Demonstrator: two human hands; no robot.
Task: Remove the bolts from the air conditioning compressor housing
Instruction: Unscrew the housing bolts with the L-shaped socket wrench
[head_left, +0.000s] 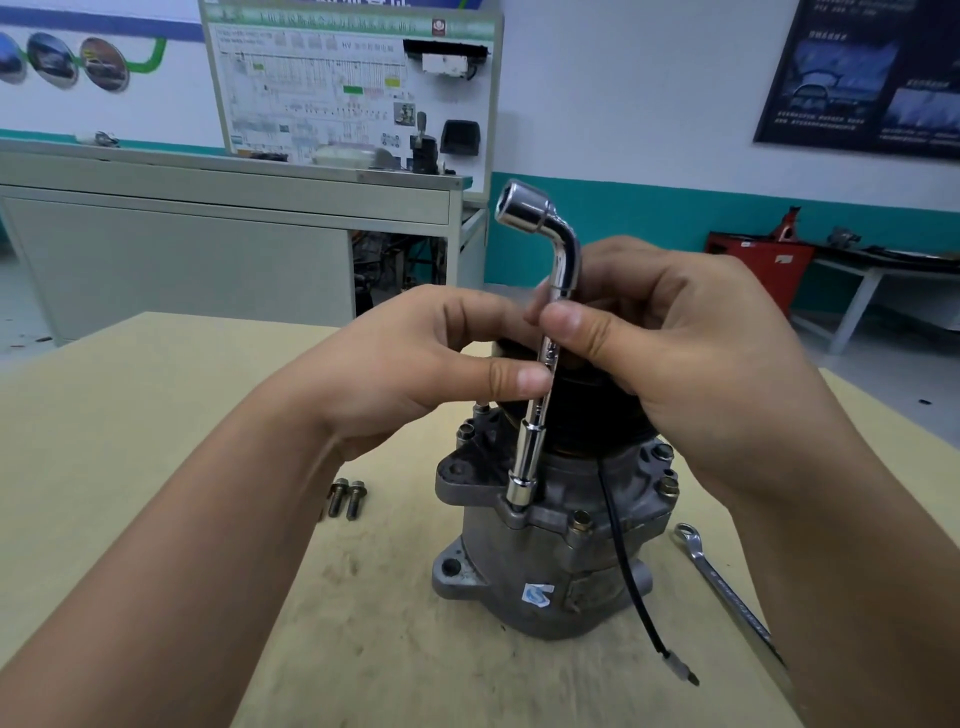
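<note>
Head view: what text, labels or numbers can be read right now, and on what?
"HV": on the training board; its other print is blurred.
Blue sticker on the compressor housing: a logo, no legible words.
Stamp on the socket wrench, engraving on the spanner, dark poster: too blurred to read.

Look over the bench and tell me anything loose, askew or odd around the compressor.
Nothing looks damaged or spilled. One thing stands out: a black cable trails loose down the compressor housing, its free end lying on the table. Two bolts lie loose on the table left of the housing, which fits the job.
</note>
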